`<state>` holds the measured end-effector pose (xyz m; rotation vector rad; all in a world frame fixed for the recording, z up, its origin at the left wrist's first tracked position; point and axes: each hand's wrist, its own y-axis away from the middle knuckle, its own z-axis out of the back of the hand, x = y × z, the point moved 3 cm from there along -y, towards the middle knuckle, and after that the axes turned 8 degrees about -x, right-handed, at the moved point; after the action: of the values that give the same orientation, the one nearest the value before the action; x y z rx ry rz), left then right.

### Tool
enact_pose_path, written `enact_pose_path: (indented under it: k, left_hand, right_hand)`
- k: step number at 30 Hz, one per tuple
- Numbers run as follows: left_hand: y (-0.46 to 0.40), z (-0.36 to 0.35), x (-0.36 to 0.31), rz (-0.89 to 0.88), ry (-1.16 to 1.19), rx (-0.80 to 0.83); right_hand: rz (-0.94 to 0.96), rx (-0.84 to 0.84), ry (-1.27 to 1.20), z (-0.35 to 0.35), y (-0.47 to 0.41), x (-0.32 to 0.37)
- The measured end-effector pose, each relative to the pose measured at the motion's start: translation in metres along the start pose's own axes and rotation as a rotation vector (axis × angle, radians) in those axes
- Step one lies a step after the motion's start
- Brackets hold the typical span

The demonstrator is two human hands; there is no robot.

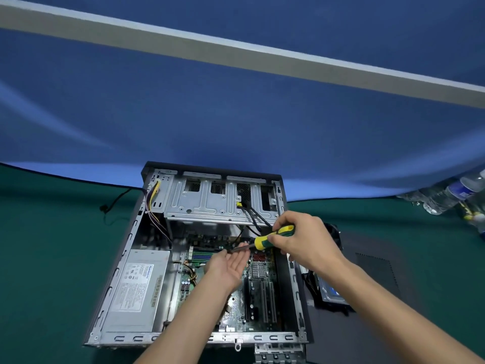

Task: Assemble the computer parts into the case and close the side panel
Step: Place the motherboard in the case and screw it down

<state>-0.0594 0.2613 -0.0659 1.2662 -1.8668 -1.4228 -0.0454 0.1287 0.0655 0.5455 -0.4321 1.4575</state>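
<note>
Computer case lay open on the green table, side panel off and flat to the right, motherboard and power supply already inside. Right hand wrapped round the yellow-and-green handle of a screwdriver, held above the board near the drive cage. Left hand spread palm up with straight fingers, gripping nothing, the screwdriver's shaft resting across the fingertips. Looked like readying the tool, perhaps seating a screw on the tip, though no screw could be made out. Best done by keeping the tip steadied against the left fingers until lined up over a mounting hole, then lowering straight down, clear of the black cables and the heatsink. Worth driving gently at first, since a slipped tip could scratch the board. Hard drive waited outside, just right of the case, not yet fitted.
</note>
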Motion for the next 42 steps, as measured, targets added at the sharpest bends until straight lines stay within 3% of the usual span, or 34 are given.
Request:
enact_pose_path:
  k: [3,8,13,18,22,26,42]
  left_hand:
    - [0.000,0.003,0.004,0.058,-0.116,0.038]
    - [-0.009,0.025,-0.010,0.021,-0.574,0.077]
    - [-0.027,0.031,-0.029,-0.285,-0.979,0.016]
    - [-0.045,0.021,-0.024,-0.715,-1.458,-0.024]
    - [-0.053,0.022,-0.014,-0.738,-1.809,0.019]
    - [-0.057,0.025,-0.012,-0.627,-1.852,0.042]
    - [-0.060,0.024,-0.012,-0.671,-1.854,0.055]
  right_hand:
    - [0.006,-0.006,0.042,0.001,-0.002,-0.008]
    - [-0.004,0.000,0.134,0.007,-0.006,-0.025]
    - [-0.035,0.125,0.173,0.002,-0.006,-0.036]
    - [-0.001,0.264,0.266,-0.015,-0.001,-0.039]
    - [0.041,0.373,0.344,-0.027,0.002,-0.041]
    - [0.065,0.451,0.386,-0.038,0.003,-0.045]
    - [0.140,0.518,0.469,-0.055,0.008,-0.051]
